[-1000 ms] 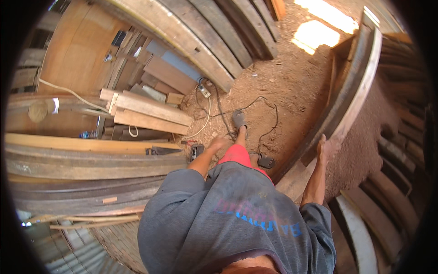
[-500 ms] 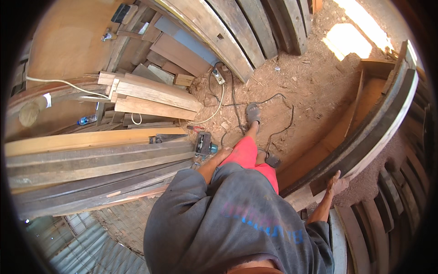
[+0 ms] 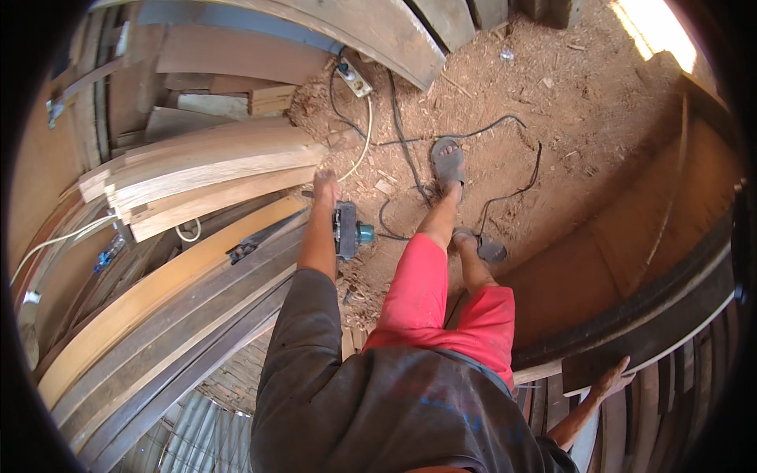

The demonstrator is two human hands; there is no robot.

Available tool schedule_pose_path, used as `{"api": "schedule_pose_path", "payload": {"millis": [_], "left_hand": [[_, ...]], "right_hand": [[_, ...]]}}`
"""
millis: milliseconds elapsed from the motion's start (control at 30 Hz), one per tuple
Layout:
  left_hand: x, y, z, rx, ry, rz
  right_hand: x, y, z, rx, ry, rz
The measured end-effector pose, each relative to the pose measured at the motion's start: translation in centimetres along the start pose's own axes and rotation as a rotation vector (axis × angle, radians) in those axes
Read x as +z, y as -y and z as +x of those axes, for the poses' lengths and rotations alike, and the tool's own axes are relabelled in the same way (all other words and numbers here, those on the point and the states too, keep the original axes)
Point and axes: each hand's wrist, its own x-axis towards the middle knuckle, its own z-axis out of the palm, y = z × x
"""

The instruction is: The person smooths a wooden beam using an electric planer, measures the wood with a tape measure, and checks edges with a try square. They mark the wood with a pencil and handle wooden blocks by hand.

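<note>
My left hand is stretched forward over the sawdust, beside the ends of the stacked pale boards. Its fingers are blurred, so whether it touches or holds anything is unclear. Just below it, next to my forearm, lies a power saw with a dark base and a teal motor housing. My right hand rests at the light edge of a dark board, its fingers extended. That board lies along the rim of a long brown wooden trough-like box.
A white power strip with a plug lies on the sawdust-covered floor. Black cables wind around my sandalled feet. Long planks fill the left side, and a large thick board projects at the top.
My left hand has moved forward from beside my thigh, past the power saw to the pale boards' ends. My right hand stays at the dark board while the view shifts.
</note>
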Motion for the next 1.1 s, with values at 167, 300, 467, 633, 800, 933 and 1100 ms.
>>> {"api": "schedule_pose_path", "payload": {"millis": [167,300,467,633,800,933,1100], "left_hand": [[0.3,2.3,12.2,-0.046,0.076,-0.175],[4.4,-0.7,14.9,-0.331,0.059,-0.140],[3.7,2.0,16.6,-0.119,-0.043,-0.179],[0.2,6.9,9.3,0.098,0.238,-0.466],[0.7,3.5,-8.8,0.240,0.262,-0.279],[-0.1,-1.5,-23.8,0.584,0.498,-0.103],[-2.2,-11.6,-44.1,1.061,0.775,-0.029]], "right_hand": [[-0.7,-0.3,1.3,-0.080,0.044,-0.058],[-2.3,-5.0,2.1,-0.188,0.027,-0.194],[0.0,2.9,0.8,0.011,0.046,-0.119],[0.2,2.5,1.1,-0.003,0.071,0.060],[0.1,-0.7,0.2,-0.039,-0.037,0.091],[0.5,0.3,0.3,-0.049,0.030,0.331],[-5.1,10.2,-3.1,-0.185,0.009,-0.070]]}}
